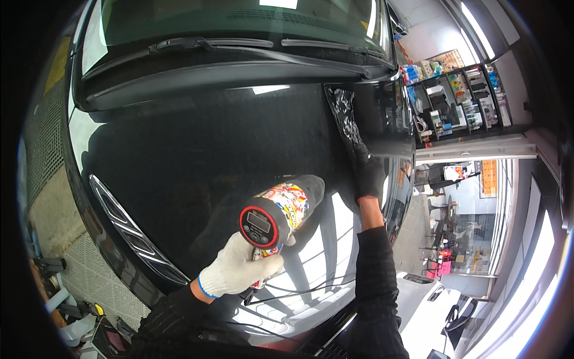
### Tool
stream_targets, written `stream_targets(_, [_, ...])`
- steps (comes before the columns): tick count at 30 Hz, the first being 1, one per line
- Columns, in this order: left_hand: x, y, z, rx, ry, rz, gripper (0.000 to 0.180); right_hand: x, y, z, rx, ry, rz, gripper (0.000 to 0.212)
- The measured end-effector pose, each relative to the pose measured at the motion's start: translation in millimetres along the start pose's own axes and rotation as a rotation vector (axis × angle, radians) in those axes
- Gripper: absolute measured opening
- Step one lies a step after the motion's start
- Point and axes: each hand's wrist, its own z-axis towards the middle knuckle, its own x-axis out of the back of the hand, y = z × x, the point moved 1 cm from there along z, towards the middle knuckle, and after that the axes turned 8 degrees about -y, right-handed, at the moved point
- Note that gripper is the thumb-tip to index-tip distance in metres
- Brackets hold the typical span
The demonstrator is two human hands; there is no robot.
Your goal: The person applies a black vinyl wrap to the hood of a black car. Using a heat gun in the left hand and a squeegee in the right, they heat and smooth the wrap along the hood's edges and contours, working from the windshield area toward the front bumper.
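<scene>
My left hand (242, 266), in a white knit glove with a blue cuff, grips the handle of a heat gun (286, 206). The gun has a colourful patterned body, a red-ringed display at its back and a dark nozzle angled up and right over the black car hood (209, 143). My right hand (369, 173), in a black glove, is at the hood's right side, its fingers closed on the lower end of a crumpled, shiny black film (345, 113). The film runs from the hand toward the windshield; the fingertips blend into it.
A windshield with wipers (215, 43) lies beyond the hood. Cables (311, 292) trail over the hood's front. Shelves of bottles (460, 105) stand at the far right, and a white car (421, 311) at the lower right. Equipment (72, 311) crowds the lower left.
</scene>
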Motion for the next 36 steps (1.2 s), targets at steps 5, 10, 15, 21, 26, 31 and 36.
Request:
stream_targets(5, [-4.9,4.8,-3.0,-0.007,0.032,-0.045,0.056,6.5,12.8,9.2,0.003,-0.098,0.051,0.064])
stream_targets(10, [-22.3,18.4,-32.4,-0.064,0.054,-0.008,0.056,19.7,61.4,15.4,0.191,-0.261,0.348,0.053])
stream_targets(15, [-41.2,18.1,-58.5,-0.118,0.043,0.062,0.056,15.7,125.9,-23.3,0.14,-0.151,-0.038,0.054])
stream_targets(21, [-64.3,7.1,-77.5,-0.098,0.018,0.153,0.055,12.6,148.8,-21.9,0.034,-0.144,-0.043,0.048])
stream_targets(26, [-97.4,-16.2,-84.6,-0.17,0.129,0.208,0.051,-13.2,137.7,-21.1,0.02,-0.011,-0.117,0.048])
stream_targets(31, [-143.3,-53.0,-80.8,-0.234,0.286,0.217,0.044,-27.4,140.2,-12.4,0.119,-0.007,-0.062,0.05])
stream_targets(36, [-177.0,-77.0,-72.0,-0.269,0.336,0.174,0.042,-21.7,146.6,0.7,0.121,-0.129,0.039,0.053])
